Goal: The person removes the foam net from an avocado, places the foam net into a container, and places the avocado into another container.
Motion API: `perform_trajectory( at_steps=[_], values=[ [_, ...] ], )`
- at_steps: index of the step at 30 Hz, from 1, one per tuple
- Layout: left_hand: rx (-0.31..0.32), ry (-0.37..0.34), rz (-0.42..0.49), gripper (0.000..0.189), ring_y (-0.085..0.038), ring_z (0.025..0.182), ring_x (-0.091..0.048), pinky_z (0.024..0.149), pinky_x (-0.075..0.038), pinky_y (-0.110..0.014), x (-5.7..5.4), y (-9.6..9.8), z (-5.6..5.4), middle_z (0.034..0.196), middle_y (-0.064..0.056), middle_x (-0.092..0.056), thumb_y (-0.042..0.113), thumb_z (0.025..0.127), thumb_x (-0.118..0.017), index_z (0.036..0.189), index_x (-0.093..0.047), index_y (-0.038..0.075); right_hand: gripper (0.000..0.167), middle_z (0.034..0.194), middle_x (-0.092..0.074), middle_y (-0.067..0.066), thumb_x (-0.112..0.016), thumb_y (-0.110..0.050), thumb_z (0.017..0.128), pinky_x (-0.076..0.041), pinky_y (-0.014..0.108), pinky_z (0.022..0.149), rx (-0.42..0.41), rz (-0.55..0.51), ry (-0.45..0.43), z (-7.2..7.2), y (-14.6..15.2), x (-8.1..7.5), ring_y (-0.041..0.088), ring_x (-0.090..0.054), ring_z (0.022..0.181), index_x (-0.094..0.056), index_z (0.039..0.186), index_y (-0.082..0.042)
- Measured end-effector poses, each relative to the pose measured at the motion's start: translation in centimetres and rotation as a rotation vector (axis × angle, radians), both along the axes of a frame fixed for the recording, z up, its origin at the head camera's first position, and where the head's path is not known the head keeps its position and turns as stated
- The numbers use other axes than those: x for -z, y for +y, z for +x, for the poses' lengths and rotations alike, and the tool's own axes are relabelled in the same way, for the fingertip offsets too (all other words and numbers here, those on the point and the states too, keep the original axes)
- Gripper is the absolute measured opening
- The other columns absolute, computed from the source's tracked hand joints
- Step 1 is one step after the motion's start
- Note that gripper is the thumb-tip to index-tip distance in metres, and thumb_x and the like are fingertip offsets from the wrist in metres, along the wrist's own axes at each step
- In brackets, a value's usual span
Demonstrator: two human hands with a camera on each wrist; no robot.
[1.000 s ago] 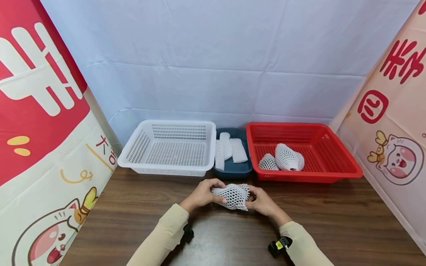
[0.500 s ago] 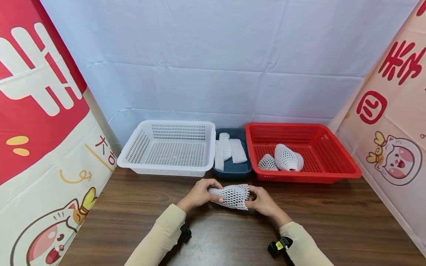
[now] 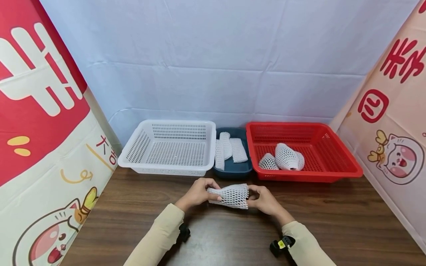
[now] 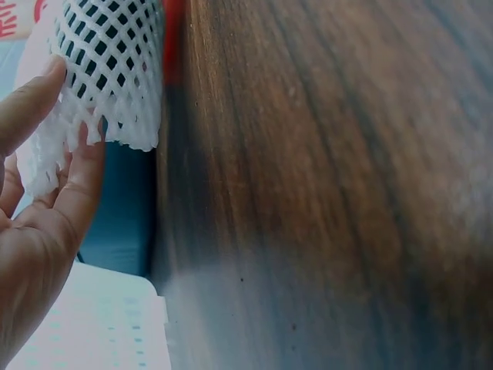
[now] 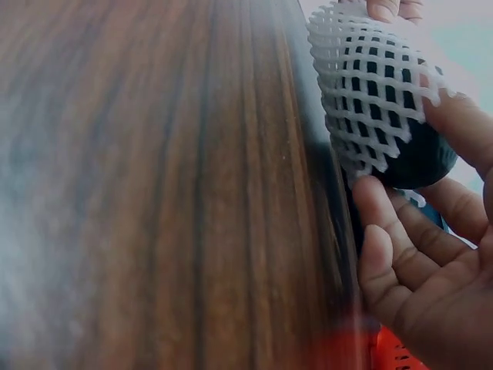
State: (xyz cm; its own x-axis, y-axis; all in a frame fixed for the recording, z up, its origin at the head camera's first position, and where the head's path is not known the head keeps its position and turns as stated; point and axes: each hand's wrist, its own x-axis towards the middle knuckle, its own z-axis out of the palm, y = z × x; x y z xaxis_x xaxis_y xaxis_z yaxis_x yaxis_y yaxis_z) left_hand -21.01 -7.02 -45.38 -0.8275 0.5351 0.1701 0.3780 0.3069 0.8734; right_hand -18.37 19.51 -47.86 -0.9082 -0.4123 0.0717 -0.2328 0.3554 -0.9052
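Observation:
Both hands hold a white foam net sleeve [image 3: 233,195] low over the table's middle. Inside it sits a dark, rounded fruit [image 5: 424,158]; its bare end pokes out of the sleeve's right opening in the right wrist view. My left hand [image 3: 199,193] pinches the gathered left end of the net between thumb and fingers. On the other side, the right hand [image 3: 264,201] curls its fingers and thumb round the fruit's exposed end and the net's edge. Through the mesh [image 4: 108,62] the dark fruit shows in the left wrist view.
Behind the hands stands a blue-grey tray [image 3: 233,171] with several flat foam sleeves [image 3: 238,150]. Left of it is a white basket [image 3: 166,168]; right of it, a red basket [image 3: 309,176] holding several net-wrapped pieces [image 3: 287,157]. A wooden table [image 3: 332,214] lies beneath.
The left hand has shifted a little left, drawing the net's left end longer and narrower. The bulge in the sleeve's middle has flattened. My right hand stays nearly in place.

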Motion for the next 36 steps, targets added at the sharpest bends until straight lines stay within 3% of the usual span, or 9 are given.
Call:
perform_trajectory(
  at_steps=[4,12,20,32,36],
  values=[
    [0.001,-0.004,-0.015,0.019,-0.021,0.076,-0.060,0.068,-0.046,-0.026,0.1,-0.1,-0.1,0.083,-0.010,-0.067,0.002,0.070,-0.080,0.085,-0.069,-0.002,0.047,0.108,-0.059,0.021,-0.071,0.005,0.077,-0.050,0.027,0.064,0.012,0.003,-0.018,-0.7,0.7,1.7,0.024,-0.061,0.080,-0.054,0.120,0.012],
    [0.027,-0.038,-0.002,0.020,-0.020,0.077,-0.059,0.069,-0.046,-0.029,0.5,-0.3,-0.4,0.083,-0.010,-0.067,0.000,0.070,-0.079,0.086,-0.068,-0.002,0.051,0.110,-0.058,0.022,-0.073,-0.002,0.076,-0.051,0.028,0.065,-0.012,-0.021,-0.031,-0.9,1.2,2.1,0.023,-0.062,0.082,-0.053,0.122,0.011],
    [0.005,-0.031,-0.051,0.022,-0.007,0.075,-0.056,0.068,-0.046,-0.025,3.8,-0.3,-1.9,0.080,0.005,-0.064,0.008,0.068,-0.082,0.086,-0.070,0.008,0.055,0.111,-0.057,0.023,-0.074,-0.004,0.077,-0.050,0.029,0.061,-0.004,0.014,-0.069,-0.9,1.7,1.9,0.027,-0.061,0.085,-0.050,0.123,0.013],
    [0.009,-0.039,-0.038,0.025,-0.011,0.072,-0.056,0.066,-0.046,-0.026,4.2,-0.3,-2.1,0.078,0.002,-0.062,0.009,0.068,-0.083,0.088,-0.069,0.008,0.054,0.107,-0.059,0.019,-0.073,-0.005,0.078,-0.050,0.029,0.058,0.004,0.000,-0.109,-0.7,1.7,1.5,0.026,-0.060,0.085,-0.050,0.124,0.013],
    [-0.009,-0.011,-0.081,0.036,-0.015,0.081,-0.058,0.072,-0.046,-0.028,3.9,-0.2,-2.0,0.089,-0.002,-0.065,0.012,0.068,-0.083,0.100,-0.067,0.008,0.051,0.108,-0.059,0.021,-0.072,-0.002,0.079,-0.050,0.028,0.061,-0.011,0.020,-0.092,-0.4,1.4,0.5,0.028,-0.060,0.085,-0.050,0.122,0.015]
  ],
)
